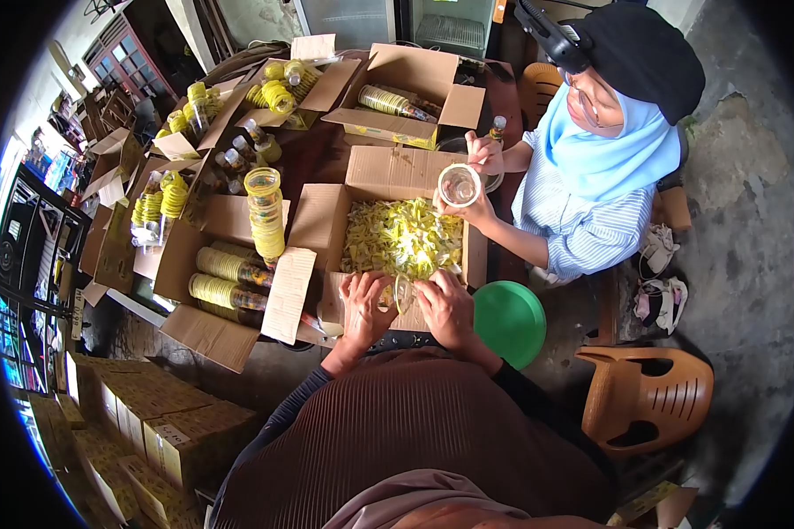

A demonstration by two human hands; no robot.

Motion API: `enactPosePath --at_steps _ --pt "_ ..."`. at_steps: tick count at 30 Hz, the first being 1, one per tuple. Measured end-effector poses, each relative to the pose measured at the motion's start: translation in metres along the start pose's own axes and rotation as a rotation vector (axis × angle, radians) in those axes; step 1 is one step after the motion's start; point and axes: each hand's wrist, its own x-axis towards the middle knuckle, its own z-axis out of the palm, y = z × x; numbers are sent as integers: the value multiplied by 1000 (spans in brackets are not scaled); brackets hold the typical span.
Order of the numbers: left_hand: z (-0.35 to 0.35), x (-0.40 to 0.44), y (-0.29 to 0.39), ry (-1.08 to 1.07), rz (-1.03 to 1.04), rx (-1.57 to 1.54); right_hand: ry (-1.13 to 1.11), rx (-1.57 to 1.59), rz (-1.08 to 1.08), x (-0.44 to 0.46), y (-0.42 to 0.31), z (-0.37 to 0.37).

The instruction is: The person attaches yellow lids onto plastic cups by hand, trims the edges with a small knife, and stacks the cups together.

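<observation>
The left hand (364,304) and right hand (445,309) held a small clear, yellow-edged piece (404,295) between them at the near side of an open carton (397,169) full of yellow packets (397,234). At right, a co-worker (582,194) held a clear cup (460,185). At left, an upright yellow-ringed stack (265,212) rose beside another carton (205,335), in which similar stacks (223,264) lay sideways.

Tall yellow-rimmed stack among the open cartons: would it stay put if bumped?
Perhaps not: the tall stack stands upright and looks much taller than wide, so it would likely tip. Its many separate rims suggest it could bend or come apart when lifted. Its round outline hints it might roll once down.
</observation>
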Motion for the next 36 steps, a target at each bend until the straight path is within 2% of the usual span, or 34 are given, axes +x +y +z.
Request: enactPosePath --at_steps 4,11,14,19,22,24,26,31,34,36 --pt "0 0 0 34 26 -31 -118 -95 48 0 15 10" --pt "0 0 -5 45 1 -19 -37 39 121 2 3 2" --pt "3 -3 -7 46 -2 -40 9 67 50 4 1 1" --pt "6 -7 -5 5 -133 -230 -73 33 95 4 7 4" --pt "6 -2 -5 0 -128 -389 -44 106 130 3 6 6" --pt "4 0 -5 -8 -134 -336 -21 155 173 1 9 10" --pt "2 -1 -7 -89 -404 -605 2 205 216 -1 12 12" --pt "2 2 -9 -11 -358 -654 50 256 178 -2 9 7" --pt "2 2 -9 27 -345 -553 14 255 129 0 2 0" --pt "1 3 -9 6 -415 -487 5 267 125 -2 2 2"
